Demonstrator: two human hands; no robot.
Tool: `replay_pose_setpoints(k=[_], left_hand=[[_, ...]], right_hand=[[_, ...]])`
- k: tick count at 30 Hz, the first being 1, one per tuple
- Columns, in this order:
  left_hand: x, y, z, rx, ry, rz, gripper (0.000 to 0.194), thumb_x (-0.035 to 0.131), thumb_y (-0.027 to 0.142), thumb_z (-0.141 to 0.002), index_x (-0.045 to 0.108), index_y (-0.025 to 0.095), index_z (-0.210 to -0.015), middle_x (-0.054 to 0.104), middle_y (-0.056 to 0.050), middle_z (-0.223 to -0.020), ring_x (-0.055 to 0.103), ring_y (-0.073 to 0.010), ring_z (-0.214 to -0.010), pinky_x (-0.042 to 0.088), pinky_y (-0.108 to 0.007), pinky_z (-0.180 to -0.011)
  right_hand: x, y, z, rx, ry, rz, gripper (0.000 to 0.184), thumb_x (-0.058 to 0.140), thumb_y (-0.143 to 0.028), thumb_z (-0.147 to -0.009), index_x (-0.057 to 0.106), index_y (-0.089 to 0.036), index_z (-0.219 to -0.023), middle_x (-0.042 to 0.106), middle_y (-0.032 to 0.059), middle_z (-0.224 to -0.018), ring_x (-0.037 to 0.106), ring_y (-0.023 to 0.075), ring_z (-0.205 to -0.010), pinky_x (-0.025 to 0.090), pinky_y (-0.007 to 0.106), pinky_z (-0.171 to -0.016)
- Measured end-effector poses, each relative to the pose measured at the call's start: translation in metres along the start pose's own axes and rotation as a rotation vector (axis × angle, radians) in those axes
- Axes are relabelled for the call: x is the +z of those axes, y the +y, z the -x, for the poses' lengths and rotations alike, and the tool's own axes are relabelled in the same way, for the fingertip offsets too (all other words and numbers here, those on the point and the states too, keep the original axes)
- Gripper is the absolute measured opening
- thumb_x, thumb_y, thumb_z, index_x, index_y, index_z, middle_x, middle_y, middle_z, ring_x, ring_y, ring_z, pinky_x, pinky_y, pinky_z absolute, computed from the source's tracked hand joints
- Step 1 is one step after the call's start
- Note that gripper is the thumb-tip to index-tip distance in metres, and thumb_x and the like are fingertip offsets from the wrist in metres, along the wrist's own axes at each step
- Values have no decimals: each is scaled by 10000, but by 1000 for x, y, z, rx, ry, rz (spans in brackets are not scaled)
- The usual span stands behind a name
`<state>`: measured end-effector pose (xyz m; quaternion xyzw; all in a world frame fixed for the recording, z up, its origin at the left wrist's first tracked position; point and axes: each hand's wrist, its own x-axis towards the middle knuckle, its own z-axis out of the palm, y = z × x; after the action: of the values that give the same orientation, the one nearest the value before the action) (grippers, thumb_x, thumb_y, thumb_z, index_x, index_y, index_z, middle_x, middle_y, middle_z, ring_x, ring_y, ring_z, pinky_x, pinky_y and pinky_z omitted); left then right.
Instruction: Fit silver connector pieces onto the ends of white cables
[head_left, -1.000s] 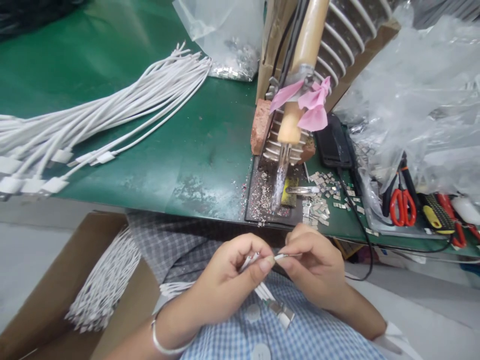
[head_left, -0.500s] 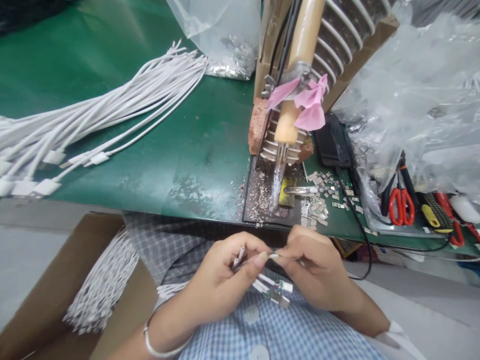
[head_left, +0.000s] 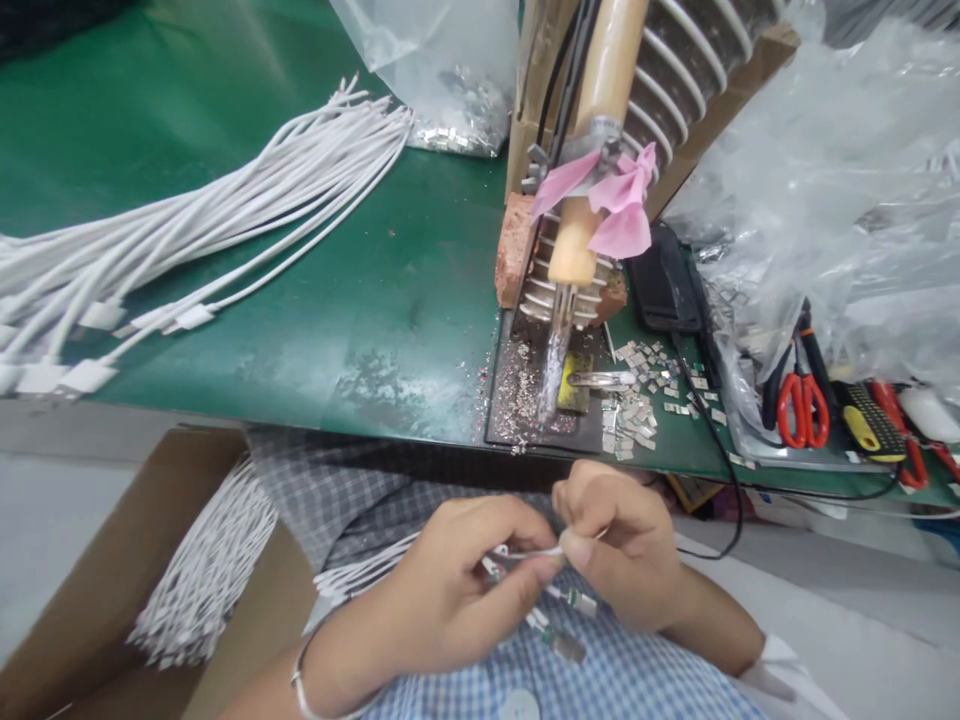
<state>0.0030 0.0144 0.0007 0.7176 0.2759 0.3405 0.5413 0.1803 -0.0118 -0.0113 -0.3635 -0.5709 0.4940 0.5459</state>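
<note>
Surface (head_left: 442,260): green, stretching between cable bundle (head_left: 300,190) and brick (head_left: 514,250)
Near edge (head_left: 300,412): soldering iron (head_left: 574,252) just behind, carton (head_left: 90,580) below left
Left hand (head_left: 457,585): fingers clamped on white cables (head_left: 529,553)
Right hand (head_left: 626,545): fingers pinching one cable's tip

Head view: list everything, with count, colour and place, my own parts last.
Table: one, green, upper half
Loose cables: many, white, table's left
Bag: one, clear, top centre
Iron: one, tan handle, centre
Ribbon: one, pink, on iron
Brick: one or more, reddish, by iron
Plate: one, black, under iron
Sponge: one, yellow, on plate
Connectors: many, silver, beside plate
Phone: one, black, right of iron
Tools: several, red, black, yellow, right
Wrap: uncountable, clear, upper right
Box: one, brown, lower left
Boxed cables: many, white, in box
Held cables: several, white, bottom centre
Left hand: one, bare, gripping held cables
Right hand: one, bare, at held cables
</note>
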Motion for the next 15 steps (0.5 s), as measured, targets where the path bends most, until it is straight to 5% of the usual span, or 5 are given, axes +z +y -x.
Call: replay_pose_setpoints(k=[3, 7, 12, 15], left_hand=[[-1, 3, -2, 29, -4, -27, 65, 617, 81, -874, 627, 145, -872, 610, 34, -642, 495, -66, -527, 388, -165, -510], [-3, 6, -2, -22, 54, -30, 68, 615, 100, -883, 655, 129, -836, 658, -3, -649, 554, -82, -536, 428, -170, -511], [-4, 7, -4, -68, 89, -18, 91, 609, 124, -893, 658, 135, -817, 646, 6, -611, 542, -81, -503, 410, -170, -475], [-4, 6, -4, -65, 94, -12, 85, 610, 124, -888, 654, 142, -817, 649, 6, -619, 547, -85, -511, 412, -174, -481]], right_hand=[[-4, 0, 0, 38, 12, -26, 201, 622, -165, -867, 521, -211, -699, 418, -48, -646, 410, 103, -569, 347, 259, -534], [-13, -6, -2, 28, 196, -67, 213, 621, -223, -919, 546, -217, -720, 392, -52, -651, 393, 105, -573, 351, 259, -547], [-20, -17, -9, 45, -60, 246, 155, 727, -337, -845, 639, -214, -875, 515, -16, -718, 473, 126, -630, 365, 260, -542], [-18, -20, -11, 38, -94, 337, 113, 693, -291, -867, 609, -215, -858, 510, -23, -712, 474, 118, -613, 367, 242, -520]])
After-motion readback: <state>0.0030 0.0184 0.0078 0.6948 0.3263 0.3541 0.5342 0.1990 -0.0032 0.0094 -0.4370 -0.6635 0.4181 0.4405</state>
